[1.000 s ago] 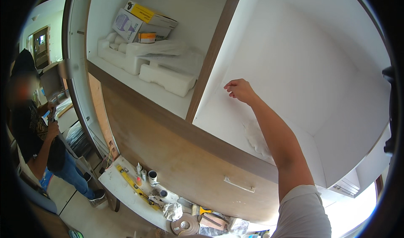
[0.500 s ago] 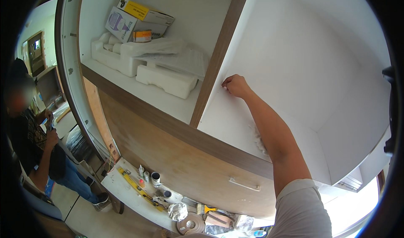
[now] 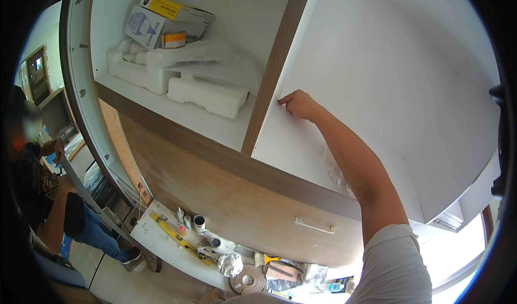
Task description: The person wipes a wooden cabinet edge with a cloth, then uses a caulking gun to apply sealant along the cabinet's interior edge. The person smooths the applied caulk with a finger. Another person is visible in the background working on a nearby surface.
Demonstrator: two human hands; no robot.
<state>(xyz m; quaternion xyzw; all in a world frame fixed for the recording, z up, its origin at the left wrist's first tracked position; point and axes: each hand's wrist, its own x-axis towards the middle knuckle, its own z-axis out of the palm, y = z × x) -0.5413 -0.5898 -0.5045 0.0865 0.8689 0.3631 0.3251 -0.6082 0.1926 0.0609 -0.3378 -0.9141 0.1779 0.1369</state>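
Note:
My right hand (image 3: 302, 106) reaches into the white right-hand cabinet compartment (image 3: 371, 83). Its fingertips touch the inner left side, close behind the brown divider edge (image 3: 276, 70). The fingers are mostly curled, with the index finger pushed forward; anything pinched between the fingertips is too small to make out. Under my forearm a crumpled, whitish, see-through piece (image 3: 335, 168) lies on the compartment floor, partly covered by the arm. My left hand is out of view.
In the left compartment lie white foam packing (image 3: 207, 96), boxes (image 3: 145, 27) and an orange tin (image 3: 173, 40). The ledge below holds a yellow spirit level (image 3: 175, 237), a foil ball (image 3: 230, 264), a brown strip roll (image 3: 248, 278) and a brush (image 3: 265, 259). Another person (image 3: 54, 196) stands left, holding a long strip.
My right hand has shifted slightly up and left relative to the divider, its index finger now further extended. The view has moved slightly. The other person's hands have moved along a long grey strip.

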